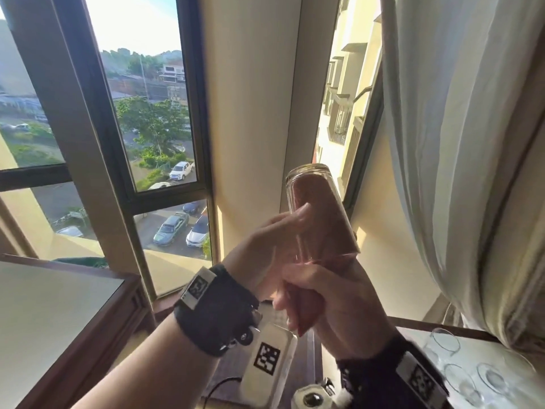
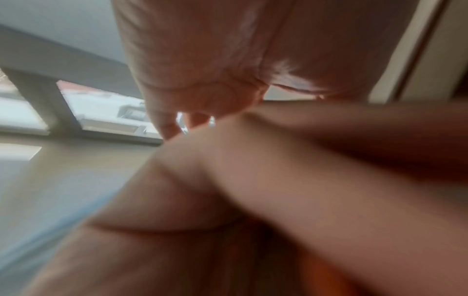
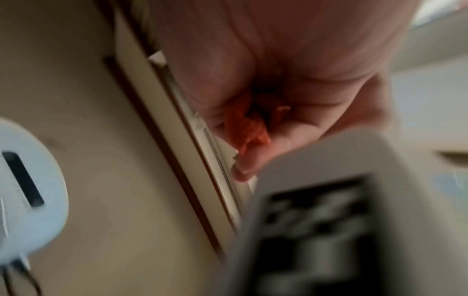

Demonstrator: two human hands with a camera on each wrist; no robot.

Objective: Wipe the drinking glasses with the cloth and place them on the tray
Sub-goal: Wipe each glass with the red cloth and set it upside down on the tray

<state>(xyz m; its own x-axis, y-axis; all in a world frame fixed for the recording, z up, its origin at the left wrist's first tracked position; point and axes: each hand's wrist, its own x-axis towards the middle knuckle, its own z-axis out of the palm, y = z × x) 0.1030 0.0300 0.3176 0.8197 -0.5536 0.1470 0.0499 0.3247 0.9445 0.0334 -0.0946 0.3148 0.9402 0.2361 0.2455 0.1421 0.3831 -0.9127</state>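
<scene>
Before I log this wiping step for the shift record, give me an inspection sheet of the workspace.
Surface: pale tabletop at lower right.
Job's things: raised glass, base up, reddish cloth stuffed inside; tray not identifiable.
Clutter: other glasses on the tabletop.
Grippers: left hand holds the glass; right hand grips the cloth's tail.
Cables: dark cable below the wrists.
Surroundings: window, curtain.

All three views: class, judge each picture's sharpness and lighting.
Head view: sharp, wide-angle bowed window frames, bright backlight behind the raised drinking glass. Left wrist view: heavily blurred, left hand fills the frame. Right wrist view: blurred, dim, red cloth barely resolved.
</scene>
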